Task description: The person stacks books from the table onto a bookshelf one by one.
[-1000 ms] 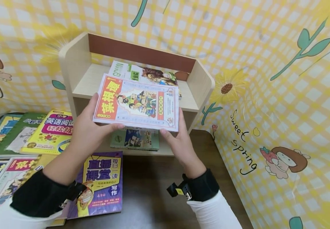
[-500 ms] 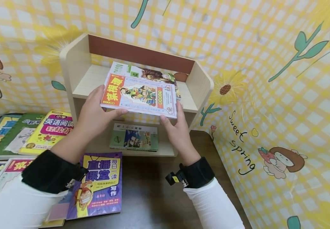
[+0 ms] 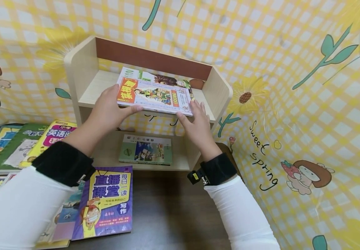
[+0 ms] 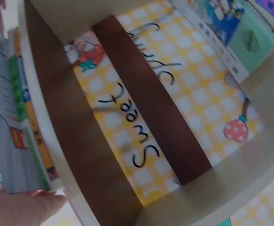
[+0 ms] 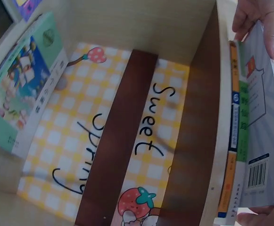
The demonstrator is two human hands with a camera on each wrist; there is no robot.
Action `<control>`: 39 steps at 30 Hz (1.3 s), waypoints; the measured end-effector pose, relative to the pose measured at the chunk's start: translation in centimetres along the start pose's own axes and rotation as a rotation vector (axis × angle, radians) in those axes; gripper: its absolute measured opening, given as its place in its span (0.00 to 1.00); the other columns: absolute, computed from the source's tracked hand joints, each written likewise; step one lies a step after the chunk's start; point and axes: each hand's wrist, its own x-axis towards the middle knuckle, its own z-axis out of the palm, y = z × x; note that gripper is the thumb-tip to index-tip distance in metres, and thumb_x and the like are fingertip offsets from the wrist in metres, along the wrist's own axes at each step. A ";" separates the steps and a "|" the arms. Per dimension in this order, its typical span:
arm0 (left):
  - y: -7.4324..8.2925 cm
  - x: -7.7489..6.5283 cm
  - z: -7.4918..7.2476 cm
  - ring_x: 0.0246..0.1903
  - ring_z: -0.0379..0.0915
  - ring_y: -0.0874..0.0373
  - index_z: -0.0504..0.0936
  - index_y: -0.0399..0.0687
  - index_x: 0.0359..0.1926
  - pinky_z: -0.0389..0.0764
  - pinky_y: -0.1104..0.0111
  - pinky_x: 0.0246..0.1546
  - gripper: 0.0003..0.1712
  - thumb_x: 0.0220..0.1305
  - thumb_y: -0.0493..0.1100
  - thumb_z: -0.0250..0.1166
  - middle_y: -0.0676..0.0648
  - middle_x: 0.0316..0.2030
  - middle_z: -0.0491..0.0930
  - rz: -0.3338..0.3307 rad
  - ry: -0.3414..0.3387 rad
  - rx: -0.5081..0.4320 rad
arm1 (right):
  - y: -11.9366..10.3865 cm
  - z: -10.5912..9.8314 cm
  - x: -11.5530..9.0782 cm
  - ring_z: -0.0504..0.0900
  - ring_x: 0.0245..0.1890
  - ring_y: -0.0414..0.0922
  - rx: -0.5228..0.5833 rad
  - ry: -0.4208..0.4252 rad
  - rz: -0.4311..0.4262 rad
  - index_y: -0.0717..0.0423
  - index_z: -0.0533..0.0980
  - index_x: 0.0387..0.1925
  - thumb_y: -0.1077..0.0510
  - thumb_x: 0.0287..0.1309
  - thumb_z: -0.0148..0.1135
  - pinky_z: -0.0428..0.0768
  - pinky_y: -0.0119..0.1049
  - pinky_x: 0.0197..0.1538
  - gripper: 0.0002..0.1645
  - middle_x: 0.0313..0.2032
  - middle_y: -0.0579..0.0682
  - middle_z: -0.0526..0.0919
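A book with a pale lilac cover and a red title panel (image 3: 156, 95) lies level above the upper shelf, over the front of a book with a lion on its cover (image 3: 165, 80). My left hand (image 3: 106, 106) holds its left end, thumb along the front edge. At the other end, my right hand (image 3: 198, 126) grips the right corner with its thumb in front. Its grey back cover with a barcode (image 5: 257, 176) faces the right wrist camera, close beside the spines of the stacked books (image 5: 236, 117). Fingers beneath the book are partly hidden.
A light wooden shelf unit (image 3: 81, 74) stands against a yellow checked cloth. On its lower shelf lies a green book (image 3: 145, 150). Left on the dark table (image 3: 164, 205) are a purple book (image 3: 106, 205), a yellow book (image 3: 55, 139) and several others.
Both hands have carried the lilac book away from me and slightly right, further over the lion book. More of the green book below now shows.
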 end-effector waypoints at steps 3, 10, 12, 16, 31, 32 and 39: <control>-0.3 0.9 0.1 0.60 0.62 0.38 0.55 0.36 0.71 0.65 0.46 0.59 0.51 0.60 0.63 0.64 0.33 0.63 0.63 -0.003 -0.010 0.032 | -0.1 0.0 0.7 0.36 0.76 0.48 -0.047 -0.014 0.008 0.57 0.54 0.73 0.40 0.67 0.53 0.35 0.56 0.73 0.43 0.75 0.52 0.50; -0.6 2.3 0.3 0.63 0.58 0.37 0.58 0.34 0.69 0.62 0.46 0.63 0.46 0.63 0.61 0.61 0.32 0.66 0.61 0.015 -0.036 0.119 | 0.1 -0.1 2.2 0.37 0.76 0.50 -0.146 -0.019 0.017 0.57 0.52 0.74 0.37 0.66 0.52 0.35 0.56 0.73 0.46 0.74 0.51 0.52; -0.5 2.5 0.5 0.65 0.57 0.37 0.58 0.34 0.69 0.61 0.46 0.64 0.46 0.64 0.61 0.61 0.32 0.67 0.59 0.017 -0.037 0.130 | 0.3 -0.2 2.5 0.38 0.76 0.51 -0.166 -0.015 0.021 0.56 0.52 0.74 0.36 0.66 0.52 0.35 0.56 0.73 0.46 0.74 0.51 0.53; -0.3 2.7 0.8 0.65 0.56 0.38 0.55 0.34 0.71 0.61 0.47 0.64 0.48 0.64 0.62 0.60 0.33 0.68 0.58 -0.004 -0.028 0.116 | 0.5 -0.4 3.0 0.37 0.76 0.50 -0.206 -0.019 0.034 0.56 0.53 0.74 0.35 0.66 0.51 0.34 0.55 0.73 0.46 0.74 0.52 0.52; 0.0 2.6 0.9 0.66 0.57 0.40 0.50 0.38 0.74 0.61 0.48 0.65 0.50 0.64 0.60 0.62 0.37 0.70 0.56 -0.053 0.014 0.049 | -0.1 0.0 3.0 0.41 0.75 0.46 -0.084 0.003 0.073 0.53 0.56 0.73 0.38 0.65 0.54 0.44 0.41 0.75 0.43 0.74 0.48 0.55; 0.1 2.6 0.9 0.66 0.57 0.40 0.50 0.38 0.74 0.61 0.48 0.65 0.50 0.64 0.60 0.62 0.37 0.71 0.56 -0.056 0.018 0.050 | -0.2 0.1 2.9 0.41 0.75 0.45 -0.081 0.008 0.080 0.54 0.55 0.73 0.38 0.65 0.54 0.44 0.40 0.75 0.44 0.74 0.48 0.55; 0.1 2.3 1.2 0.72 0.42 0.39 0.45 0.38 0.75 0.51 0.48 0.70 0.52 0.65 0.60 0.60 0.36 0.74 0.44 -0.094 0.016 0.072 | -0.2 0.6 2.7 0.42 0.75 0.45 -0.094 0.033 0.099 0.53 0.56 0.73 0.37 0.64 0.54 0.46 0.40 0.74 0.44 0.74 0.48 0.56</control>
